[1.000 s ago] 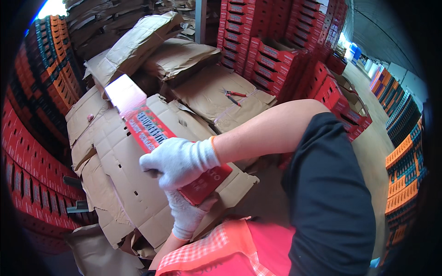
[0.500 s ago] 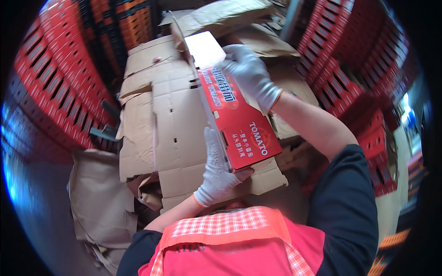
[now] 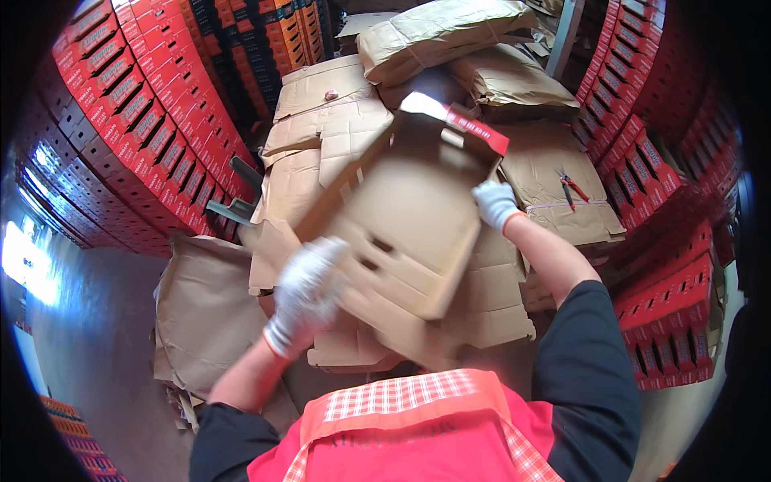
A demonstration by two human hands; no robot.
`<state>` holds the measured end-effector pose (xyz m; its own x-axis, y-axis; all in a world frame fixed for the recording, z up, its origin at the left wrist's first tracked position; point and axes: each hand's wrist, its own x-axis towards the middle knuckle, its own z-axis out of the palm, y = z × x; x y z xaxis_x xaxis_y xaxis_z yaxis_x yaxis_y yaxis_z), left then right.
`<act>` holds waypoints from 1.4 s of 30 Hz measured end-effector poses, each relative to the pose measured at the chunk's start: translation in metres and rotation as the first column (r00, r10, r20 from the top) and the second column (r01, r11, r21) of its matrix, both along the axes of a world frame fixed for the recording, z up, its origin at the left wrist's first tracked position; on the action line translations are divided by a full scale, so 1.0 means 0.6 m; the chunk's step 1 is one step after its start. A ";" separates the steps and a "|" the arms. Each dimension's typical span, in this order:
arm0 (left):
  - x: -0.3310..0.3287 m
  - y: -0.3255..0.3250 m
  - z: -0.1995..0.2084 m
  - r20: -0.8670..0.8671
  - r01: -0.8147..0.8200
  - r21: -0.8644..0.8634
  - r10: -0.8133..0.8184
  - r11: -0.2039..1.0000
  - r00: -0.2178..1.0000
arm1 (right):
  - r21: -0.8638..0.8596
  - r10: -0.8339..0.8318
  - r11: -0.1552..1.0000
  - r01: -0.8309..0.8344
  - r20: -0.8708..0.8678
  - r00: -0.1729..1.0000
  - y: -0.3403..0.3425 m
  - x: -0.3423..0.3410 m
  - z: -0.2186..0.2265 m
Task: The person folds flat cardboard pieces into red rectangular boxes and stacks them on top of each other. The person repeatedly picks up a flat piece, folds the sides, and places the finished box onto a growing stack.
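Note:
A partly folded cardboard box [image 3: 409, 210] is tilted in front of me, its plain brown inside facing up and blurred by motion. At its far end the wall is folded up, with a red printed rim. My right hand [image 3: 495, 202], in a white glove with an orange cuff, is closed on the box's right side wall near the far corner. My left hand [image 3: 307, 293], gloved alike, is beside the near left flap; motion smears its fingers, so its grip cannot be made out. The near flap hangs down toward me.
Flat brown cardboard sheets [image 3: 293, 181] lie beneath the box. Red-handled pliers [image 3: 572, 191] rest on a wrapped bundle [image 3: 554, 157] at right. Paper-wrapped packs [image 3: 442, 36] are piled behind. Tall stacks of red boxes [image 3: 148, 104] flank both sides; a brown paper-wrapped bundle [image 3: 205, 309] stands at left.
The box has turned from its red printed outside to its brown inside and opened out. My right hand moved from its far end to its right side; my left moved left.

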<state>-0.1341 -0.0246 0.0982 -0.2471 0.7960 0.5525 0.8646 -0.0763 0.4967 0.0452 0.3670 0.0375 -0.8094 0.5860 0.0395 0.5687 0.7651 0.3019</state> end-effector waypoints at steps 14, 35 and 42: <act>-0.088 0.131 -0.115 -0.419 0.226 -0.479 -0.448 0.848 0.790 | -0.331 0.209 0.864 -0.380 -0.450 0.868 -0.218 0.163 0.018; -0.056 0.031 -0.121 -0.305 -0.162 -0.494 0.004 0.854 0.952 | -0.477 0.207 0.752 -0.454 -0.484 0.850 -0.163 0.228 0.019; -0.009 0.070 -0.248 0.980 -0.060 0.117 -0.125 0.991 -0.154 | -0.782 -0.912 0.065 -0.619 -0.299 0.281 -0.176 0.183 -0.158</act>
